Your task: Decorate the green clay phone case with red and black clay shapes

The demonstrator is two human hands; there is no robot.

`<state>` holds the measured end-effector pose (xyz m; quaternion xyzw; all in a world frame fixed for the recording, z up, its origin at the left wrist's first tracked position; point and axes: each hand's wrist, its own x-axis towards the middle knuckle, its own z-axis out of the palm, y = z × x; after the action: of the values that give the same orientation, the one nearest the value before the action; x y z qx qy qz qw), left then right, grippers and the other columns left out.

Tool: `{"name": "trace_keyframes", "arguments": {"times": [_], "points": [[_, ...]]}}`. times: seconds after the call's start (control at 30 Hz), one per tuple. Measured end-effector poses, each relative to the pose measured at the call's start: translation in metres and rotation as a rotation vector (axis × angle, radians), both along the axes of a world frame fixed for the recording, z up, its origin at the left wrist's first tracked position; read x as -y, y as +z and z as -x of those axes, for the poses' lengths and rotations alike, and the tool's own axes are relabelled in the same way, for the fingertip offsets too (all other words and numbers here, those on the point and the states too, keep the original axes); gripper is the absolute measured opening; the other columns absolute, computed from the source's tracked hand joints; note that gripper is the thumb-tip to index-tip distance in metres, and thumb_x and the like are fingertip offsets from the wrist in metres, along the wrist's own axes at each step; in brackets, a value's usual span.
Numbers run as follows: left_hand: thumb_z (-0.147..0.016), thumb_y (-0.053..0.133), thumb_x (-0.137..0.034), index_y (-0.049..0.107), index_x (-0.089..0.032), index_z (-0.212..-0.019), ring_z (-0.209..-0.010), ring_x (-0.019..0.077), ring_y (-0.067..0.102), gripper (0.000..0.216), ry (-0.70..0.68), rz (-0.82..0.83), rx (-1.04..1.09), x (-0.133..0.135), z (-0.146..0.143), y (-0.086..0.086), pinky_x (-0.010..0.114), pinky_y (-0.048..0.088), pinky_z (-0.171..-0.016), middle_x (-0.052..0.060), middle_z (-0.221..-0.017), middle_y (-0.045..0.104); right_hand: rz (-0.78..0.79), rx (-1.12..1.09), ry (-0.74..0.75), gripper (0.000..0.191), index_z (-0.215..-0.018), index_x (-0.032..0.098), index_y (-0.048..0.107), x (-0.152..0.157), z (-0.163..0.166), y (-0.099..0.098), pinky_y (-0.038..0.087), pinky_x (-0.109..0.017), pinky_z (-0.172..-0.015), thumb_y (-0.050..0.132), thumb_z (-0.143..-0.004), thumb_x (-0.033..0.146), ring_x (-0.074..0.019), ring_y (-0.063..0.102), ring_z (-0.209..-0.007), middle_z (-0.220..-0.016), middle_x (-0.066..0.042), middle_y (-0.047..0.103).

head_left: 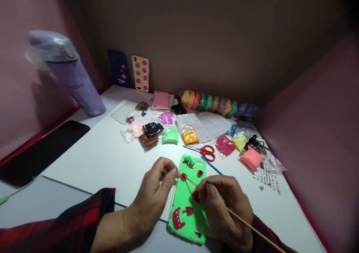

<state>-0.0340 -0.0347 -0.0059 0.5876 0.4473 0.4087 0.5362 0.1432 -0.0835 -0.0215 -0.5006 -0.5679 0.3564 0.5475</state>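
Observation:
A bright green clay-covered phone case (182, 193) lies upright to me on the white board, decorated with dark red clay shapes. My right hand (230, 208) grips a thin wooden skewer (248, 225) like a pen. Its tip rests at a small red flower (183, 177) near the case's upper left. Beside that flower, my left hand (154, 193) has thumb and forefinger pinched together at the case's edge; whatever is between them is too small to make out. A crown-like red piece (177, 219) sits lower on the case. Part of another red shape is hidden behind my right fingers.
Red-handled scissors (206, 152) and a blue stick (211, 165) lie just beyond the case. Several clay packets, including a green one (170, 135), spread behind. A purple bottle (77, 81) and black phone (42, 148) stand and lie left. Gem stickers (266, 178) are at right.

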Motion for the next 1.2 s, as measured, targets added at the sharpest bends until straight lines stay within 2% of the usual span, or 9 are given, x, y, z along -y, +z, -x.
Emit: {"name": "trace_keyframes", "arguments": {"times": [0.37, 0.7, 0.97, 1.2], "points": [[-0.096, 0.047, -0.033, 0.051, -0.019, -0.087, -0.075, 0.0146, 0.052, 0.016, -0.001, 0.0, -0.005, -0.0003, 0.0002, -0.0001, 0.03, 0.042, -0.069, 0.0, -0.079, 0.055, 0.027, 0.033, -0.001, 0.006, -0.095, 0.021, 0.057, 0.0013, -0.002, -0.0037, 0.056, -0.026, -0.057, 0.053, -0.092, 0.024, -0.0148, 0.065, -0.064, -0.075, -0.003, 0.066], [-0.095, 0.047, -0.036, 0.05, -0.019, -0.087, -0.075, 0.0156, 0.052, 0.019, -0.004, 0.006, -0.013, 0.0005, 0.0001, -0.0008, 0.03, 0.042, -0.068, 0.001, -0.08, 0.054, 0.029, -0.061, 0.035, 0.008, -0.096, 0.021, 0.057, 0.0002, -0.0007, 0.0035, 0.055, -0.027, -0.057, 0.05, -0.094, 0.025, -0.0149, 0.065, -0.065, -0.076, -0.003, 0.066], [-0.094, 0.047, -0.036, 0.051, -0.019, -0.084, -0.073, 0.0158, 0.05, 0.02, 0.005, -0.008, -0.078, 0.0004, 0.0003, -0.001, 0.03, 0.041, -0.067, 0.001, -0.078, 0.053, 0.05, -0.126, 0.037, 0.007, -0.097, 0.022, 0.056, 0.0013, -0.0004, -0.0013, 0.055, -0.029, -0.061, 0.05, -0.095, 0.024, -0.0148, 0.065, -0.067, -0.077, -0.002, 0.065], [-0.094, 0.048, -0.036, 0.052, -0.019, -0.083, -0.073, 0.0156, 0.05, 0.02, 0.001, -0.017, -0.1, 0.0014, 0.0014, -0.0002, 0.031, 0.042, -0.068, 0.001, -0.078, 0.053, 0.005, -0.071, 0.032, 0.007, -0.096, 0.021, 0.057, -0.0003, -0.0002, 0.0026, 0.055, -0.026, -0.056, 0.05, -0.094, 0.024, -0.0142, 0.064, -0.064, -0.076, -0.003, 0.067]]}}
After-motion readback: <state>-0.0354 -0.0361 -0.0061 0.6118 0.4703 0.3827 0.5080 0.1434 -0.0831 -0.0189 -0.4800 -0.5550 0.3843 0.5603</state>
